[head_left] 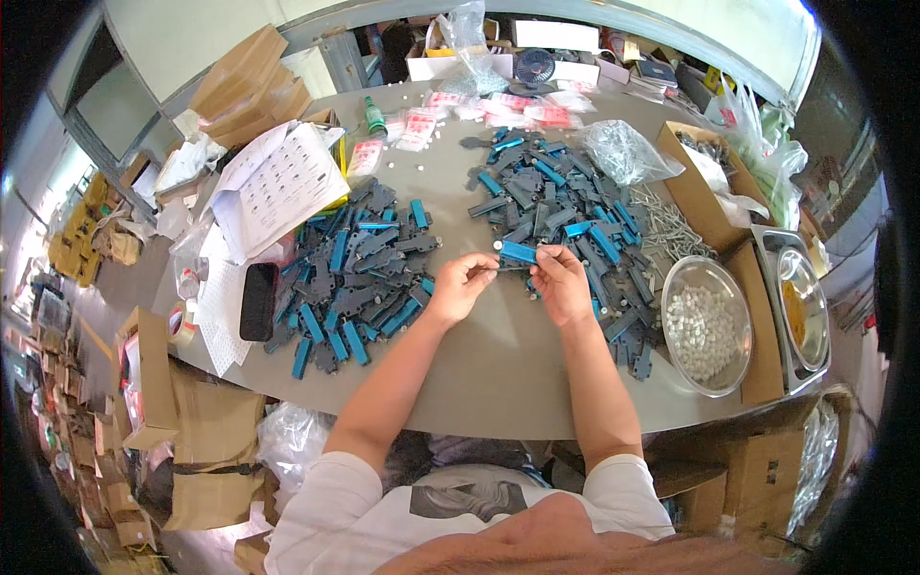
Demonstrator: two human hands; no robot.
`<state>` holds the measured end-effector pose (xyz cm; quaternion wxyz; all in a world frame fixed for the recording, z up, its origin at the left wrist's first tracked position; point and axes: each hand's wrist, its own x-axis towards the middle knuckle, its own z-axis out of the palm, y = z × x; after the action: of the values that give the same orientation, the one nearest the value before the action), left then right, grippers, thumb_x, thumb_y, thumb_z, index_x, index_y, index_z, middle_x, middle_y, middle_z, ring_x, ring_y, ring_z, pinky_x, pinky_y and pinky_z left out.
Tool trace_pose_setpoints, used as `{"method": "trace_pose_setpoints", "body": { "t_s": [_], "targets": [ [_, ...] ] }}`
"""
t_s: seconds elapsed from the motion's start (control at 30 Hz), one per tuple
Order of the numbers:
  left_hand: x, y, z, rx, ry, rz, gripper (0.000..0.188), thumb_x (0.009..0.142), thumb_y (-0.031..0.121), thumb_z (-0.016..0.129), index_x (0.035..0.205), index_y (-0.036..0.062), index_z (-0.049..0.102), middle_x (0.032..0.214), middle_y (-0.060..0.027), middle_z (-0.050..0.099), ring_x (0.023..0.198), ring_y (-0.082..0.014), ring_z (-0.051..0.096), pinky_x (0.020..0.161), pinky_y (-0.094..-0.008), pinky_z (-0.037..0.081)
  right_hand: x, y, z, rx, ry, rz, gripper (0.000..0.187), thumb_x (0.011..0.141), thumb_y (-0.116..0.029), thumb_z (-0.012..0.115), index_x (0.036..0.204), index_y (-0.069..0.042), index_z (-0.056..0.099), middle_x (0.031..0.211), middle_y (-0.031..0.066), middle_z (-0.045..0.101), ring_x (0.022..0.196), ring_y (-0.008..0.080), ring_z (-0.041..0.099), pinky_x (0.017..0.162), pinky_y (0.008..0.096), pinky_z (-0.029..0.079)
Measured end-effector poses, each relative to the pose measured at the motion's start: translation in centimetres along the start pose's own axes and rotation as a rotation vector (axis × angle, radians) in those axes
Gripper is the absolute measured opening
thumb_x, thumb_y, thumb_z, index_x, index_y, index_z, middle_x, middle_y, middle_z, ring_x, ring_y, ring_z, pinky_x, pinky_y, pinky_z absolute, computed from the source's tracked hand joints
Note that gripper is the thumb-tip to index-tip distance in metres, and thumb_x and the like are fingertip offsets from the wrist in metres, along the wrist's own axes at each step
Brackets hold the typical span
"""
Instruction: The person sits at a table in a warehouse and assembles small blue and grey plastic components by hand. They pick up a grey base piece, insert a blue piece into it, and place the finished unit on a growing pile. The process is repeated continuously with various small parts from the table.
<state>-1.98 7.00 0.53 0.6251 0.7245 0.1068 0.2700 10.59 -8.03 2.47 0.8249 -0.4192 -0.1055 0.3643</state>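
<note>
Between my hands, over the middle of the table, is a blue and dark grey plastic part (pixel 518 252). My right hand (pixel 563 286) pinches its right end. My left hand (pixel 464 287) is closed at its left end, where a small white piece shows by the fingertips; whether these fingers grip the part or the piece is hard to see. Left of my hands lies a pile of similar blue and grey parts (pixel 355 273). A second pile (pixel 546 192) spreads behind and right of my right hand. A steel bowl (pixel 668 331) of small white pieces stands at the right.
Long screws (pixel 676 222) lie beside a clear plastic bag (pixel 623 153). At the right edge are an open carton (pixel 685 196) and a steel tray (pixel 822 372). A black phone (pixel 258 303) rests on papers at the left. Red-and-white packets (pixel 419 128) and a green bottle (pixel 374 116) are at the back.
</note>
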Motion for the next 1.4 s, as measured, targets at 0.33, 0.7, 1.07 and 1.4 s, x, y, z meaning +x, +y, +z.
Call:
{"method": "trace_pose_setpoints", "body": {
  "t_s": [0.33, 0.7, 1.07, 1.4],
  "targets": [
    [0.0, -1.2, 0.1, -0.623, 0.121, -0.230, 0.029, 0.083, -0.010, 0.049, 0.111, -0.0008, 0.053, 0.104, -0.0096, 0.058, 0.091, -0.0186, 0.062, 0.092, -0.0360, 0.052, -0.2, 1.2, 0.7, -0.018, -0.052, 0.167, 0.013, 0.091, -0.006, 0.061, 0.095, -0.005, 0.049, 0.091, 0.0082, 0.062, 0.080, 0.0179, 0.065, 0.070, 0.0281, 0.054],
    [0.1, -1.1, 0.5, -0.362, 0.044, -0.201, 0.034, 0.091, -0.006, 0.045, 0.125, 0.0003, 0.044, 0.105, -0.0128, 0.059, 0.095, -0.0211, 0.064, 0.083, -0.0352, 0.056, -0.8, 1.6, 1.8, -0.352, -0.031, -0.016, 0.013, 0.090, -0.002, 0.061, 0.099, -0.002, 0.051, 0.092, 0.0085, 0.062, 0.079, 0.0160, 0.065, 0.069, 0.0264, 0.054],
    [-0.3, 0.7, 0.4, -0.527, -0.019, -0.260, 0.030, 0.091, 0.001, 0.052, 0.120, -0.0039, 0.049, 0.108, -0.0128, 0.060, 0.098, -0.0232, 0.064, 0.089, -0.0385, 0.055, -0.8, 1.7, 1.8, -0.445, -0.057, -0.081, 0.013, 0.088, -0.001, 0.062, 0.098, -0.002, 0.053, 0.090, 0.0057, 0.062, 0.074, 0.0132, 0.064, 0.064, 0.0246, 0.053],
    [-0.2, 1.0, -0.1, -0.558, 0.021, -0.273, 0.031, 0.094, 0.016, 0.058, 0.118, -0.0026, 0.051, 0.106, -0.0134, 0.063, 0.094, -0.0245, 0.066, 0.083, -0.0369, 0.056, -1.0, 0.9, 2.3, -0.715, -0.054, -0.149, 0.015, 0.091, -0.010, 0.062, 0.093, 0.003, 0.056, 0.079, 0.0062, 0.062, 0.064, 0.0115, 0.062, 0.056, 0.0231, 0.051]
  ]
}}
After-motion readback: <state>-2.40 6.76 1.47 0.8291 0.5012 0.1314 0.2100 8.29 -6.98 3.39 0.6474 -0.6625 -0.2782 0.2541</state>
